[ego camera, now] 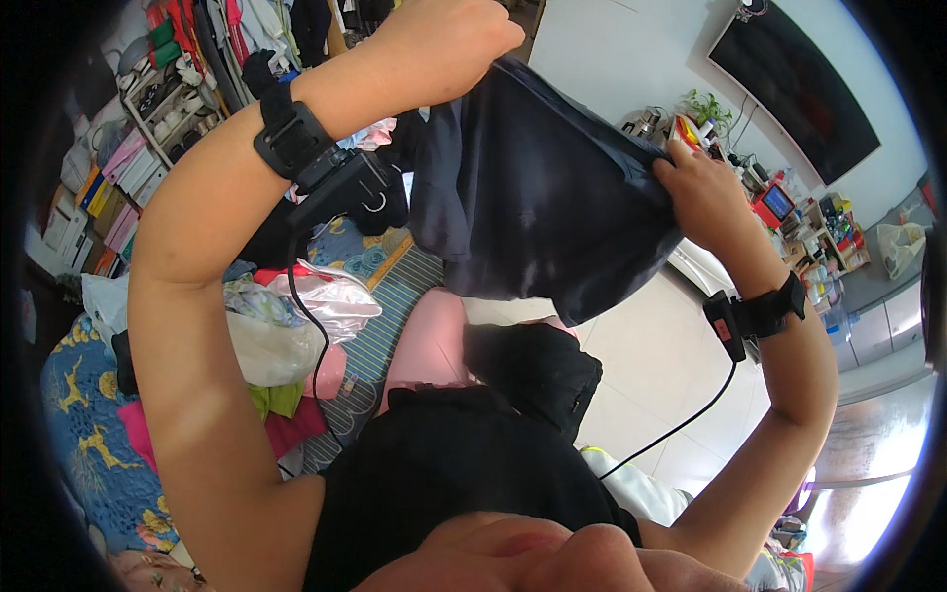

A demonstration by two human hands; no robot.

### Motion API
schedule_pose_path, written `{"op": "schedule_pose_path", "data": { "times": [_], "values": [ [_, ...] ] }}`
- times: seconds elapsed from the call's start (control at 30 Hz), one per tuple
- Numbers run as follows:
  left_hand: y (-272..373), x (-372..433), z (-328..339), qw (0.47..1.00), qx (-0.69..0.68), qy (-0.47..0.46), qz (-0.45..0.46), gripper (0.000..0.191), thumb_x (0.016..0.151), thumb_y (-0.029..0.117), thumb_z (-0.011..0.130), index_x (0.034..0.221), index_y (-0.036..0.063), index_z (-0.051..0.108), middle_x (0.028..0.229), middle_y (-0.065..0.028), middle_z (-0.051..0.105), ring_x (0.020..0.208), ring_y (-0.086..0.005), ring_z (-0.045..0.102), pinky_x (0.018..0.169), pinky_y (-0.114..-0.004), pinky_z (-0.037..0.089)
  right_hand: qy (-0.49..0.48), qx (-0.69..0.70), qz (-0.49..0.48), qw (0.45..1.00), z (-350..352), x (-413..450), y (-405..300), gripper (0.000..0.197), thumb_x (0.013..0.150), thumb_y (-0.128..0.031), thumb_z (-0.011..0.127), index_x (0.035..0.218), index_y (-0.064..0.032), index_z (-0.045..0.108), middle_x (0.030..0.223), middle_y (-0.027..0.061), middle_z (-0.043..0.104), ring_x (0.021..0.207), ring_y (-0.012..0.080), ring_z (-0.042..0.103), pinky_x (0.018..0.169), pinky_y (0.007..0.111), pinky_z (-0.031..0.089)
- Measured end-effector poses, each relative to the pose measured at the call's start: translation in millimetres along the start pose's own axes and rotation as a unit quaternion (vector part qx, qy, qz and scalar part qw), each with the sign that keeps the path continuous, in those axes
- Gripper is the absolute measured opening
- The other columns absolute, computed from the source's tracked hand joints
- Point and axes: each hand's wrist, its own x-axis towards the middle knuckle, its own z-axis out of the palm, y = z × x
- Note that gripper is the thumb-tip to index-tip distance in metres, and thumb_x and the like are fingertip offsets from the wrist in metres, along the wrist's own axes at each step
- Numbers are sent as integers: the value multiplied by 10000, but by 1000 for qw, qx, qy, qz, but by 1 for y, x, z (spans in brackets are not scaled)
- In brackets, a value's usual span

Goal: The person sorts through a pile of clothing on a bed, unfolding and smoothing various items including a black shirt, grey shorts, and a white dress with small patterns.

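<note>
A dark navy garment (547,192) hangs stretched out in the air in front of me. My left hand (462,44) is closed around its upper left edge, near the top of the view. At the garment's upper right corner my right hand (703,196) pinches the cloth between thumb and fingers. The lower edge droops over my lap, and folds hang down on the left side. Below it a black cloth item (536,370) rests across my pink-trousered legs (429,333). Each wrist wears a black strap with a cabled device.
To my left, loose clothes (277,348) lie heaped on a bed with a blue patterned cover (81,414). Beyond are a shelf (163,111) and hanging clothes (237,44). A cluttered cabinet (806,229) stands right, under a wall-mounted television (795,81). Pale floor tiles (644,355) show beside me.
</note>
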Motion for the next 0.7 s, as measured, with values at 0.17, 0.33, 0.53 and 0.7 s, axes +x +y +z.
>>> {"op": "schedule_pose_path", "data": {
  "times": [0.17, 0.33, 0.53, 0.7],
  "values": [
    [-24, -31, 38, 991, -92, -78, -55, 119, 743, 120, 597, 822, 61, 530, 768, -104, 543, 758, -260, 549, 669, -322, 447, -15, 205, 14, 979, -8, -7, 14, 278, 737, -263, 646, 887, -28, 634, 923, 116, 563, 798, 286, 582, 685, 376, 476],
    [0, -41, 37, 789, -483, -228, -303, 230, 817, 253, 635, 824, 59, 513, 695, 8, 484, 663, -72, 433, 607, -241, 374, 26, 330, 89, 939, 8, -5, 27, 193, 769, -152, 619, 874, 9, 612, 810, 139, 593, 769, 313, 583, 681, 368, 462],
    [12, -56, 54, 644, -670, -193, -315, 209, 753, 164, 711, 808, 67, 535, 711, 21, 501, 664, -58, 463, 571, -206, 384, 23, 488, 221, 844, 25, -7, 31, 127, 815, -37, 493, 911, -21, 574, 756, 76, 586, 758, 173, 583, 697, 292, 459],
    [8, -66, 66, 655, -667, -248, -254, 205, 764, 119, 689, 722, 81, 492, 656, 48, 443, 597, -50, 405, 543, -205, 352, 136, 767, 233, 582, 50, -12, 57, 167, 817, 23, 399, 910, -53, 515, 788, -5, 529, 682, 78, 477, 616, 193, 383]
  ]
}}
